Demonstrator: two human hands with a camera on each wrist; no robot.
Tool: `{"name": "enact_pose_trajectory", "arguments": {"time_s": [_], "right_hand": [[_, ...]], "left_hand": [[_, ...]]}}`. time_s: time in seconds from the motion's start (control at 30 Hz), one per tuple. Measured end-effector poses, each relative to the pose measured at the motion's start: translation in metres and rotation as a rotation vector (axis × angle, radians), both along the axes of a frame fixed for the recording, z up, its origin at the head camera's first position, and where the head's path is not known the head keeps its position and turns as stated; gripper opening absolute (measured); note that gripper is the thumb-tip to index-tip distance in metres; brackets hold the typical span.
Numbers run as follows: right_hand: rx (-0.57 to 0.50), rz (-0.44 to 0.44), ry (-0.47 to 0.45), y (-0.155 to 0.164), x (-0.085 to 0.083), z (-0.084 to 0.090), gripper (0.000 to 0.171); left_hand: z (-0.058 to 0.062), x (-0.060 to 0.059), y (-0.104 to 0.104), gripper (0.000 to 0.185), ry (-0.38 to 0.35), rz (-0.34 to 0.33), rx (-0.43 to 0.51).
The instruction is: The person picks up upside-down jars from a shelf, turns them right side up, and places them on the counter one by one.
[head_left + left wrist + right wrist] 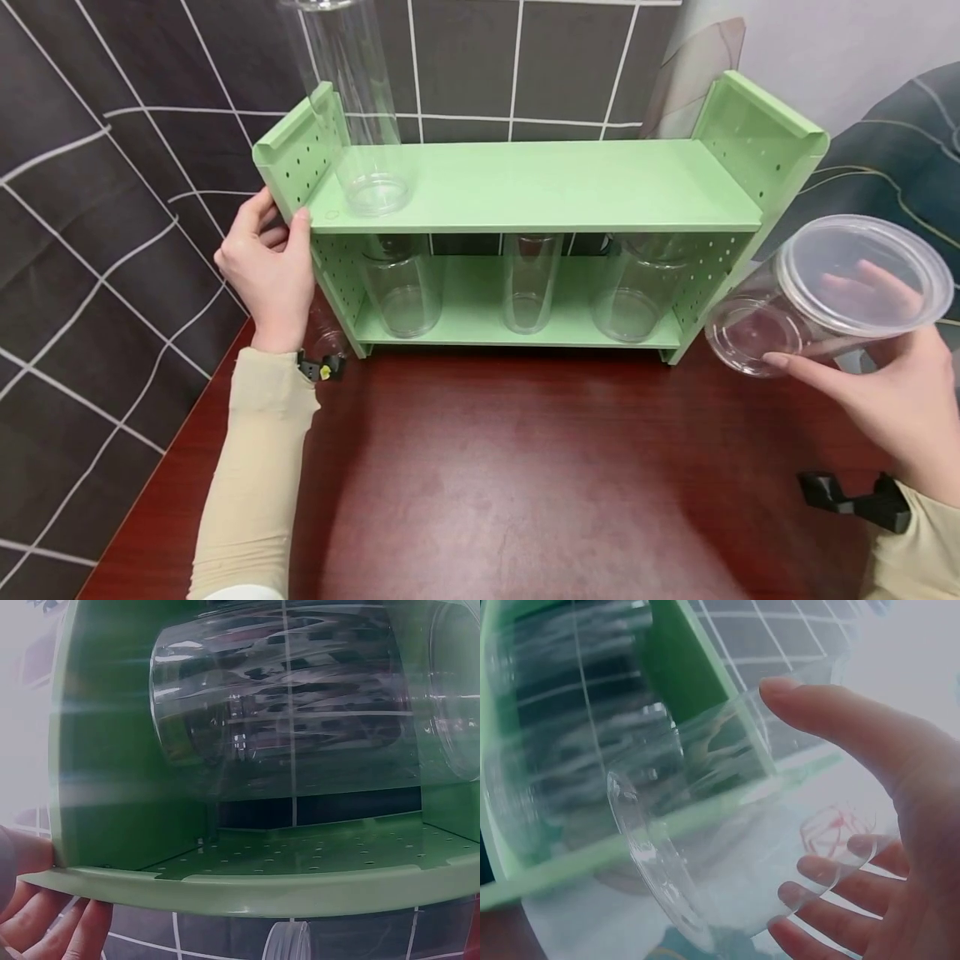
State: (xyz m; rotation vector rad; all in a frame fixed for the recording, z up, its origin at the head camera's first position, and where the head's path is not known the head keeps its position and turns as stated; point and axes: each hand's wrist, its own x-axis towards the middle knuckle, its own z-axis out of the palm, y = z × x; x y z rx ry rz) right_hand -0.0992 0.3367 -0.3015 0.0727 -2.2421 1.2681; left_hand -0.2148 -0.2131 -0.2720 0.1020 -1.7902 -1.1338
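My left hand (268,279) grips the left side panel of a two-tier green shelf (540,187), thumb on its front edge. Its fingers (79,930) curl round the panel edge in the left wrist view. At the right, my right hand (900,400) holds a clear plastic jar (757,329) with a translucent lid (862,271), tilted in the air beside the shelf. Thumb and fingers wrap around the jar's wall in the right wrist view. A tall clear jar (363,108) stands on the upper tier's left end.
On the lower tier stand a wide clear jar (408,304) at left, a narrow one (531,287) in the middle and another wide one (628,308) at right. The shelf stands on a dark red table (510,467). Behind is a dark grid-patterned backdrop (465,67).
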Motion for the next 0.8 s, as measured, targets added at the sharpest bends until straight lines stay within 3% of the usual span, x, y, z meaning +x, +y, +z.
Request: {"name": "enact_pose_trajectory", "arguments": {"time_s": [0.17,0.33,0.67,0.8], "right_hand": [[-0.036,-0.041,-0.009,0.016,-0.004,-0.008,0.107],[-0.06,-0.061,-0.08,0.031,-0.015,-0.021,0.105],[0.0,-0.13,-0.217,0.048,-0.054,-0.057,0.097],[-0.031,-0.131,-0.272,0.051,-0.072,-0.072,0.086]], "left_hand": [[0.001,0.001,0.0,0.031,0.004,-0.007,0.003],[0.001,0.001,0.0,0.031,0.01,-0.003,0.0],[0.0,0.0,-0.001,0.03,0.012,-0.005,-0.001],[0.0,0.0,-0.001,0.031,0.013,-0.009,0.001]]}}
